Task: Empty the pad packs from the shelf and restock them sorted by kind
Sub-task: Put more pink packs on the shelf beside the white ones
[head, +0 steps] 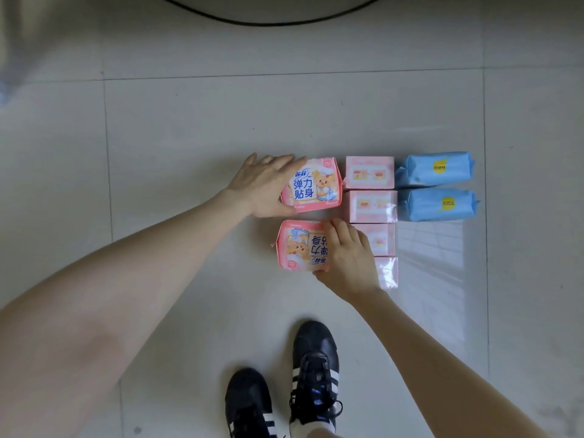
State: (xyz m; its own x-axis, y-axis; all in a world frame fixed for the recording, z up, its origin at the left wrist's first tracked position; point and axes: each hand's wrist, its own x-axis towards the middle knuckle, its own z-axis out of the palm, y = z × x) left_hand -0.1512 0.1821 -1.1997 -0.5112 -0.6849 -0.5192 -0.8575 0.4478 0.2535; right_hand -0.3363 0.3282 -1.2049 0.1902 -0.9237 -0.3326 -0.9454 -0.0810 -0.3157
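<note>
Pad packs lie sorted in columns on the tiled floor. My left hand (264, 184) grips the far pink cartoon pack (316, 186) by its left side. Below it, my right hand (349, 259) holds the near pink cartoon pack (298, 245) at its right end. To their right runs a column of several pale pink packs (369, 172), the nearest ones partly hidden by my right hand. Two blue packs (437, 169) with yellow labels, the second blue pack (439, 205) just below the first, form the right column.
My two black shoes with white stripes (284, 387) stand on the floor just below the packs. A black cable (271, 23) curves across the floor at the top. No shelf is in view. Pale floor tiles surround the packs.
</note>
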